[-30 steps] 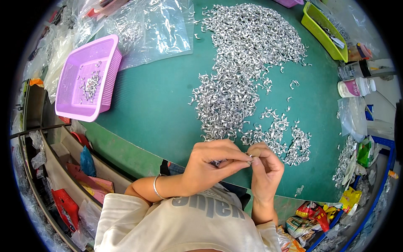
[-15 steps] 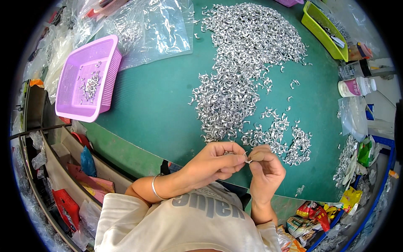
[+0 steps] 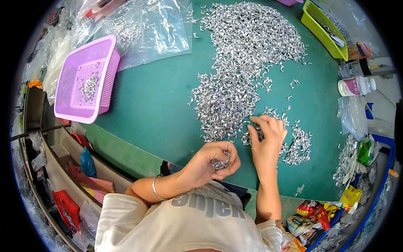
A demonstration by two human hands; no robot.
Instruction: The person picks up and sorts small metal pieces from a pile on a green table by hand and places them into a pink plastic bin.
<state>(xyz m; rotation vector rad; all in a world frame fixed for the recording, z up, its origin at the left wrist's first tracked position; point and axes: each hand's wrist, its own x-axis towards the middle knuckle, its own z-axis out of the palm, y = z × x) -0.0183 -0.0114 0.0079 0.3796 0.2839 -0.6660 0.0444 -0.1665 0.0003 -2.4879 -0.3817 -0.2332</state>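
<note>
Small curved silver metal pieces [image 3: 226, 101] cover much of the green table in a large heap. My left hand [image 3: 205, 163] is curled at the table's near edge around a cluster of the same curved metal pieces [image 3: 221, 161], which show between thumb and fingers. To its right, my right hand [image 3: 270, 135] reaches over a smaller group of pieces, thumb and fingertips apart above them. Some pieces lie under and beside that hand, and I see none held in it. Another small group [image 3: 299, 147] rests just right of my right hand.
A purple basket [image 3: 107, 80] with some pieces in it stands at the left, by clear plastic bags [image 3: 155, 33]. A yellow-green basket [image 3: 321, 25], a white bottle [image 3: 354, 87] and a plastic bag [image 3: 353, 117] line the right side. Shelving [image 3: 79, 155] stands at the lower left.
My hands were together, pinching a piece between them. My right hand has moved away, up to the small group, and its fingers have parted. My left hand has turned, showing the pieces it holds.
</note>
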